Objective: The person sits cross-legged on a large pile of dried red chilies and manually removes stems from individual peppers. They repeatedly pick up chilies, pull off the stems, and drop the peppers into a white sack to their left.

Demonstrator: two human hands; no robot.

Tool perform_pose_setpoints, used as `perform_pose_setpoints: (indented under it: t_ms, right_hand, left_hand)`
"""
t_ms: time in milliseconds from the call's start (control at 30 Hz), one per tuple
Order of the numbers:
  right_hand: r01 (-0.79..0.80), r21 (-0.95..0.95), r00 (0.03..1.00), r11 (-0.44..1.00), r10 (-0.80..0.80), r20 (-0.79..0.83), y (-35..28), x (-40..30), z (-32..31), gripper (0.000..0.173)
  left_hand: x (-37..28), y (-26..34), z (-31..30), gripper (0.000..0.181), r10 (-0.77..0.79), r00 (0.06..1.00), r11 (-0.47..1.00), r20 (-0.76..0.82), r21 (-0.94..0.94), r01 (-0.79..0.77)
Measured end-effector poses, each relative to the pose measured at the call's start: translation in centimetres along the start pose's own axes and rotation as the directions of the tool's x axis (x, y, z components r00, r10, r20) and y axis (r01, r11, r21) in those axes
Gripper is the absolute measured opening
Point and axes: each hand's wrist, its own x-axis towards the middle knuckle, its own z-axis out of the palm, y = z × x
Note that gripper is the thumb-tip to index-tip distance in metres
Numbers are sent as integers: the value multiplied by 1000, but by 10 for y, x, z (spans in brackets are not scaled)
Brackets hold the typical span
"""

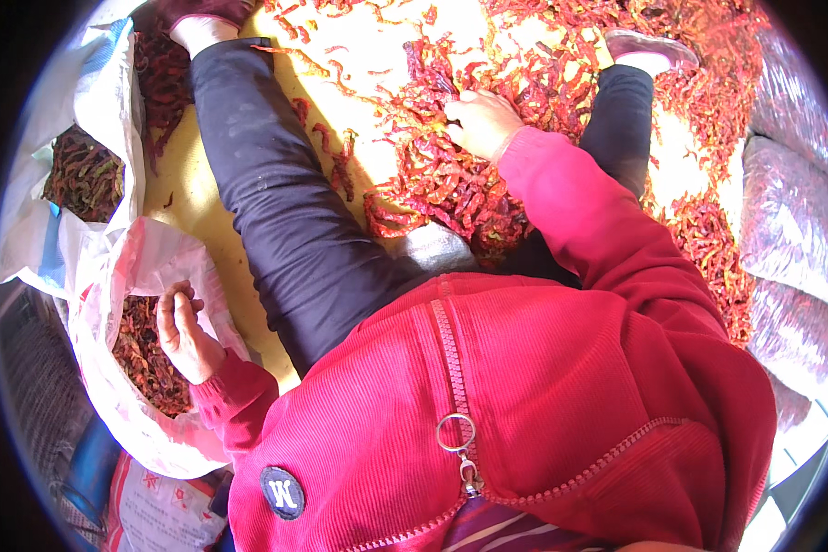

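Note:
Dried red chili peppers (455, 186) lie heaped on a yellow sheet between my outstretched legs. My right hand (484, 124) reaches into this heap with bent fingers touching the peppers. Whether it grips one is hidden by the fingers and the pile. At the left, my left hand (188, 334) hovers over the mouth of a white woven sack (96, 345). Its fingers curl loosely, and I see nothing between them. Inside that sack are darker dried chilies (148, 366).
Another white sack (103, 76) with dark chilies stands farther up on the left. Filled clear plastic bags (790, 214) line the right edge. A printed bag (162, 507) and a blue object (93, 462) are at the lower left. Bare yellow sheet (179, 165) shows beside my left leg.

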Motion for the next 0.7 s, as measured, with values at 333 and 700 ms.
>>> perform_pose_setpoints:
  t_ms: [333, 700]
  right_hand:
    - [-150, 12, 964, 989, 144, 224, -2, 0, 1, 23]
    - [-44, 212, 998, 976, 35, 49, 16, -8, 5, 16]
  left_hand:
    - [-10, 10, 30, 13, -32, 982, 996, 185, -76, 47]
    - [-37, 23, 44, 11, 33, 914, 999, 405, 1, -37]
